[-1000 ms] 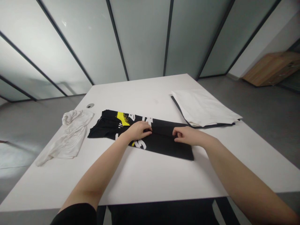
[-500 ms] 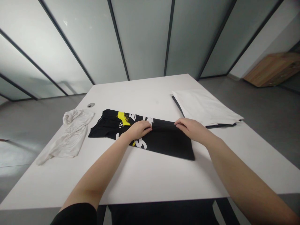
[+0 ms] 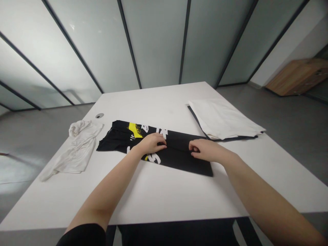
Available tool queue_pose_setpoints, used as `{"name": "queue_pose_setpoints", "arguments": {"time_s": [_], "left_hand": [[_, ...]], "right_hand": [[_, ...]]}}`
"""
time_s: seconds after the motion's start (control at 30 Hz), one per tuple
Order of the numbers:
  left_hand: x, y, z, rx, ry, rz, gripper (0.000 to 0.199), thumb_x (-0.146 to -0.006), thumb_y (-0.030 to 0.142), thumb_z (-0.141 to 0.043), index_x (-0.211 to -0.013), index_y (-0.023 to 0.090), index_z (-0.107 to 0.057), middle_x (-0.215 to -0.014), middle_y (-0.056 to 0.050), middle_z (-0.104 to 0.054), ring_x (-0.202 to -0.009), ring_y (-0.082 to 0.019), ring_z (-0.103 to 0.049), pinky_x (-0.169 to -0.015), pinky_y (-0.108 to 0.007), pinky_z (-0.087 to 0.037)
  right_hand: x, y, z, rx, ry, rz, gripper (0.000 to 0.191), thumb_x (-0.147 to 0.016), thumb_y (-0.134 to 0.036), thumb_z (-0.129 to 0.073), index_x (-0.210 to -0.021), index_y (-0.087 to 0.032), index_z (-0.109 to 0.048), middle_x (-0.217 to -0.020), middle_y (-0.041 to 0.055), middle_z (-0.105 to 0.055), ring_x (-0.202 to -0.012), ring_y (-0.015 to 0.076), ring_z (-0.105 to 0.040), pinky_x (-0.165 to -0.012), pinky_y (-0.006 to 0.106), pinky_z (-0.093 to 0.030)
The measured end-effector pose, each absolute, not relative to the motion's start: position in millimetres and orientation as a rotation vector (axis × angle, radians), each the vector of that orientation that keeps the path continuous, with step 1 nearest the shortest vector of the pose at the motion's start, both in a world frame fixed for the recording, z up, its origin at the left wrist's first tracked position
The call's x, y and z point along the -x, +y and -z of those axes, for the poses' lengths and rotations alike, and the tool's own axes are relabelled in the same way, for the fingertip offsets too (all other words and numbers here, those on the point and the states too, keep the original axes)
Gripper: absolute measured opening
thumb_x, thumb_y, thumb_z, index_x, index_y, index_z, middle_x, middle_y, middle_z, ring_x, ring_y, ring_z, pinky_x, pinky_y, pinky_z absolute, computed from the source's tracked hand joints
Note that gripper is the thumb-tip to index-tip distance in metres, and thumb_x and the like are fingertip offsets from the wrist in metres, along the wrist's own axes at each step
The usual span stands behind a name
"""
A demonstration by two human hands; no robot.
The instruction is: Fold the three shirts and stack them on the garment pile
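Observation:
A black T-shirt with white and yellow print lies folded into a long strip in front of me. Over its printed middle, my left hand has its fingers curled down and closed on the cloth. My right hand is at the plain right part of the shirt, fingers and thumb bent together against the fabric. The exact grip under both hands is partly hidden. The left end of the shirt is bunched and wrinkled.
A crumpled white garment lies on the left of the white table. At the right, a folded white cloth rests on a dark one. A round cable hole is near the left edge. Frosted glass panels stand behind.
My right hand has moved from the shirt's far edge toward me, onto the middle of its right part, with fingers more curled. My left hand has barely moved.

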State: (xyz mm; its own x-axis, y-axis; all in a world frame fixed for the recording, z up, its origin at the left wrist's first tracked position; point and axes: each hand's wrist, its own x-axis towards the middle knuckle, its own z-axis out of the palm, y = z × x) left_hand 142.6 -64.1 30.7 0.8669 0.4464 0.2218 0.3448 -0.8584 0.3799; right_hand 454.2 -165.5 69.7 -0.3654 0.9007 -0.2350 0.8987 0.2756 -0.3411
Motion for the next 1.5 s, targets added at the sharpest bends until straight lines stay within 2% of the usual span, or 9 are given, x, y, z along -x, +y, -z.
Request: {"name": "queue_pose_setpoints", "arguments": {"time_s": [0.13, 0.4, 0.6, 0.7, 0.9, 1.07, 1.2, 1.3, 1.5], "left_hand": [[-138.9, -62.2, -30.3, -2.691, 0.611, -0.450, 0.012, -0.099, 0.032, -0.073, -0.100, 0.021, -0.078, -0.098, -0.007, -0.074, -0.093, -0.022, -0.069, -0.087, -0.035, -0.054], [-115.0, -43.8, -28.1, -2.651, 0.742, -0.467, 0.016, -0.095, 0.037, -0.074, -0.097, 0.022, -0.078, -0.098, -0.007, -0.076, -0.093, -0.023, -0.071, -0.087, -0.036, -0.055], [-90.2, -29.7, -37.6, -2.561, 0.966, -0.421, 0.026, -0.095, 0.047, -0.071, -0.095, 0.022, -0.077, -0.091, -0.004, -0.078, -0.082, -0.021, -0.071, -0.080, -0.034, -0.055], [-73.1, -17.9, -40.0, -2.565, 1.255, -0.417, 0.036, -0.102, 0.051, -0.057, -0.093, 0.022, -0.077, -0.093, -0.007, -0.078, -0.088, -0.024, -0.070, -0.088, -0.037, -0.056], [-44.4, -5.4, -30.8, -2.376, 1.984, -0.243, 0.047, -0.100, 0.050, -0.056, -0.136, 0.026, -0.073, -0.141, -0.015, -0.068, -0.129, -0.039, -0.062, -0.112, -0.055, -0.050], [-48.3, -9.8, -26.7, -2.291, 2.041, -0.159, 0.056, -0.105, 0.051, -0.044, -0.154, 0.028, -0.061, -0.162, -0.016, -0.054, -0.143, -0.041, -0.055, -0.116, -0.058, -0.048], [-52.3, -9.5, -19.9, -2.336, 2.036, -0.134, 0.060, -0.108, 0.045, -0.037, -0.162, 0.025, -0.052, -0.170, -0.016, -0.046, -0.155, -0.042, -0.043, -0.124, -0.063, -0.038], [-50.4, -7.9, -14.6, -2.319, 2.050, -0.133, 0.061, -0.108, 0.046, -0.035, -0.165, 0.028, -0.048, -0.175, -0.014, -0.039, -0.160, -0.043, -0.036, -0.126, -0.066, -0.033], [-46.3, -5.3, -13.8, -2.302, 2.018, -0.134, 0.062, -0.108, 0.049, -0.036, -0.166, 0.030, -0.047, -0.177, -0.011, -0.036, -0.163, -0.040, -0.032, -0.129, -0.065, -0.027]], "right_hand": [[-460.3, -165.4, -67.2, 1.802, -2.528, -0.556, 0.029, -0.083, -0.006, -0.060, -0.102, -0.024, -0.073, -0.105, 0.0053, -0.075, -0.090, 0.0223, -0.067, -0.071, 0.030, -0.041], [-473.9, -156.2, -62.3, 1.834, -2.537, -0.456, 0.034, -0.083, -0.002, -0.056, -0.095, -0.025, -0.079, -0.105, 0.0066, -0.077, -0.095, 0.0258, -0.070, -0.079, 0.034, -0.046], [-469.5, -164.3, -68.4, 1.897, -2.471, -0.623, 0.015, -0.092, -0.021, -0.064, -0.082, -0.026, -0.074, -0.085, 0.0032, -0.077, -0.074, 0.0226, -0.068, -0.064, 0.032, -0.040], [-462.8, -162.7, -67.0, 1.925, -2.312, -0.467, 0.024, -0.105, -0.036, -0.054, -0.094, -0.026, -0.073, -0.083, 0.0049, -0.077, -0.073, 0.0232, -0.068, -0.065, 0.032, -0.041], [-454.2, -147.3, -36.0, 1.775, -2.260, -0.290, 0.031, -0.105, -0.025, -0.052, -0.125, -0.020, -0.074, -0.121, 0.0140, -0.077, -0.113, 0.0295, -0.072, -0.102, 0.041, -0.052], [-456.0, -144.3, -0.8, 1.876, -2.304, -0.123, 0.057, -0.106, -0.045, -0.052, -0.153, -0.016, -0.061, -0.158, 0.0209, -0.058, -0.148, 0.0392, -0.052, -0.127, 0.052, -0.036], [-456.3, -142.3, 14.7, 1.960, -2.248, -0.122, 0.068, -0.108, -0.051, -0.042, -0.163, -0.011, -0.047, -0.171, 0.0211, -0.044, -0.164, 0.0379, -0.029, -0.134, 0.053, -0.023], [-456.6, -136.1, 11.1, 1.923, -2.211, -0.118, 0.059, -0.110, -0.044, -0.041, -0.155, -0.010, -0.055, -0.162, 0.0224, -0.053, -0.159, 0.0358, -0.039, -0.132, 0.051, -0.027], [-455.9, -123.3, -7.8, 1.948, -2.081, -0.102, 0.025, -0.104, -0.027, -0.055, -0.109, -0.020, -0.079, -0.119, 0.0144, -0.074, -0.112, 0.0297, -0.069, -0.107, 0.043, -0.051]]}}
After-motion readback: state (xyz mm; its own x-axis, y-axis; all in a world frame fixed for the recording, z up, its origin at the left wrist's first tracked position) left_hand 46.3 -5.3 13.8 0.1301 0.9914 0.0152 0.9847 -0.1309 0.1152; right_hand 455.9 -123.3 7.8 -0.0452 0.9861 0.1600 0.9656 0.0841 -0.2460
